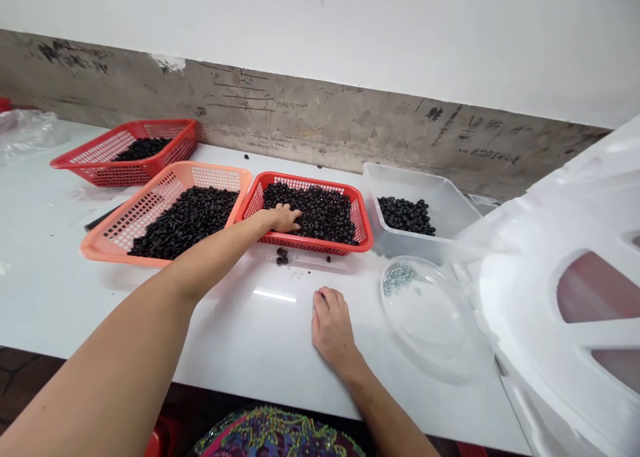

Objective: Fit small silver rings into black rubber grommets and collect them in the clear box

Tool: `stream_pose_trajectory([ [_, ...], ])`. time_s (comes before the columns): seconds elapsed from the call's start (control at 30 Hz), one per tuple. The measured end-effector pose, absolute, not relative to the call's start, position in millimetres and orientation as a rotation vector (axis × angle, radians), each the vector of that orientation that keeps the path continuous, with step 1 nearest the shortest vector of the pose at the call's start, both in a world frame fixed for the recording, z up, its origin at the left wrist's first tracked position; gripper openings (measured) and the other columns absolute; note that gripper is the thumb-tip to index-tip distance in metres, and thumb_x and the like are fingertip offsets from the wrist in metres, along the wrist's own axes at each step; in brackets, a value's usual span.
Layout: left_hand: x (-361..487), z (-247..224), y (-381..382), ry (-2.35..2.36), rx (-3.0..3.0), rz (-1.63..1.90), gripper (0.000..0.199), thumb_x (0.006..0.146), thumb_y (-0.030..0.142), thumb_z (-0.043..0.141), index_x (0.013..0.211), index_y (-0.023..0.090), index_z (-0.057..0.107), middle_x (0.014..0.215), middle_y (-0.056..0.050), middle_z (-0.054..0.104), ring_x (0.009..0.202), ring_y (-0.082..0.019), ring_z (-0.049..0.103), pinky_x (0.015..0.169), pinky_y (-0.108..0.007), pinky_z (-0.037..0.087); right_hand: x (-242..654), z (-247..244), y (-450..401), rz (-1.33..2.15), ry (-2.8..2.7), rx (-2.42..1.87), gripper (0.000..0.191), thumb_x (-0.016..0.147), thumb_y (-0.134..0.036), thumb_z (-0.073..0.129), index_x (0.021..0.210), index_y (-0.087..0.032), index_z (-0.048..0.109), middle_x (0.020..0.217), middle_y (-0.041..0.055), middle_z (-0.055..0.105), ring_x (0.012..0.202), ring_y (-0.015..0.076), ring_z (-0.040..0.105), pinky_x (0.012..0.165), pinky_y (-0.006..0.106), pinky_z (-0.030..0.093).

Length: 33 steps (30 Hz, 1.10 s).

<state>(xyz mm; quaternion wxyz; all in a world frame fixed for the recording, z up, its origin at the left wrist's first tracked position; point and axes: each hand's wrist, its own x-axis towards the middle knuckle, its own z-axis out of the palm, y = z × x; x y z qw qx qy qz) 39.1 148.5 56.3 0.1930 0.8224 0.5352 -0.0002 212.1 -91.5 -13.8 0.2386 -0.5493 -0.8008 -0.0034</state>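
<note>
My left hand (285, 219) reaches into the red basket (304, 245), its fingers apart and resting on small black ring-shaped parts (325, 210). Some fingertips are hidden among the pieces. Nearer to me, my right hand (332, 324) rests on the white table with its fingers curled together. A small black part (322, 296) shows between its thumb and forefinger, mostly covered. Several loose black parts (283, 256) lie on the table just in front of the red basket.
An orange basket (100, 247) and another red basket (173, 156), both with black parts, stand to the left. On the right are a clear bin (450, 204) with black parts, a clear round tray (430, 317) with small shiny pieces, and a large white plastic object (525, 270).
</note>
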Motion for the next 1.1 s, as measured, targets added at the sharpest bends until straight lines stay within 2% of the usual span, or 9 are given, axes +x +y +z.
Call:
stream_pose_trajectory([
  [0.1,41,55,152,1.508,2.327,-0.031,0.044,0.075,0.028,0.060,0.119,0.020,0.057,0.123,-0.018,0.052,0.108,-0.034,0.055,0.092,-0.044,0.040,212,-14,-91,-0.006,-2.196,-1.502,0.032,0.078,-0.002,0.040,0.104,-0.010,0.056,0.105,0.0149,0.052,0.097,0.0261,0.044,0.079,0.041,0.045],
  [0.23,47,57,152,1.535,2.356,-0.019,0.032,0.074,0.019,0.058,0.105,0.016,0.064,0.108,-0.016,0.061,0.097,-0.028,0.061,0.087,-0.034,0.045,212,-14,-92,-0.008,-2.202,-1.511,0.032,0.078,-0.002,0.040,0.106,-0.009,0.056,0.106,0.0152,0.052,0.098,0.0266,0.043,0.081,0.041,0.044],
  [0.37,49,61,147,1.618,2.380,0.088,0.023,0.077,0.019,0.054,0.096,0.013,0.066,0.096,-0.017,0.064,0.096,-0.029,0.061,0.085,-0.034,0.045,212,-14,-92,0.001,-2.196,-1.505,0.033,0.078,-0.002,0.040,0.106,-0.010,0.056,0.105,0.0147,0.052,0.097,0.0261,0.044,0.079,0.041,0.045],
  [0.57,45,89,136,1.769,2.380,0.367,0.028,0.086,0.024,0.044,0.104,0.010,0.060,0.100,-0.017,0.060,0.098,-0.029,0.060,0.086,-0.036,0.044,212,-14,-91,-0.024,-2.177,-1.471,0.032,0.079,-0.003,0.040,0.105,-0.011,0.057,0.104,0.0150,0.053,0.096,0.0260,0.045,0.078,0.042,0.046],
  [0.73,35,117,86,1.705,2.450,0.622,0.031,0.091,0.028,0.038,0.113,0.014,0.053,0.106,-0.013,0.054,0.105,-0.026,0.053,0.093,-0.036,0.040,212,-15,-90,-0.038,-2.185,-1.464,0.032,0.079,-0.004,0.040,0.105,-0.009,0.057,0.105,0.0161,0.053,0.097,0.0266,0.044,0.077,0.041,0.045],
  [0.83,21,103,40,1.581,2.464,0.834,0.029,0.090,0.030,0.040,0.112,0.016,0.052,0.101,-0.010,0.052,0.100,-0.025,0.055,0.091,-0.036,0.042,212,-15,-90,-0.031,-2.188,-1.468,0.031,0.079,-0.004,0.040,0.104,-0.008,0.058,0.104,0.0164,0.053,0.097,0.0268,0.044,0.076,0.041,0.045],
  [1.0,1,45,-1,1.753,2.375,0.482,0.024,0.090,0.029,0.040,0.106,0.019,0.054,0.103,-0.010,0.050,0.088,-0.022,0.060,0.075,-0.032,0.048,212,-15,-90,-0.016,-2.198,-1.478,0.033,0.080,-0.003,0.039,0.106,-0.007,0.058,0.105,0.0167,0.054,0.097,0.0272,0.044,0.078,0.042,0.045],
  [1.1,0,24,2,1.881,2.338,0.318,0.026,0.091,0.032,0.038,0.108,0.019,0.053,0.106,-0.011,0.050,0.085,-0.023,0.060,0.073,-0.033,0.049,212,-14,-90,0.001,-2.193,-1.479,0.033,0.080,-0.004,0.040,0.107,-0.007,0.058,0.104,0.0161,0.054,0.097,0.0272,0.045,0.079,0.043,0.045],
])
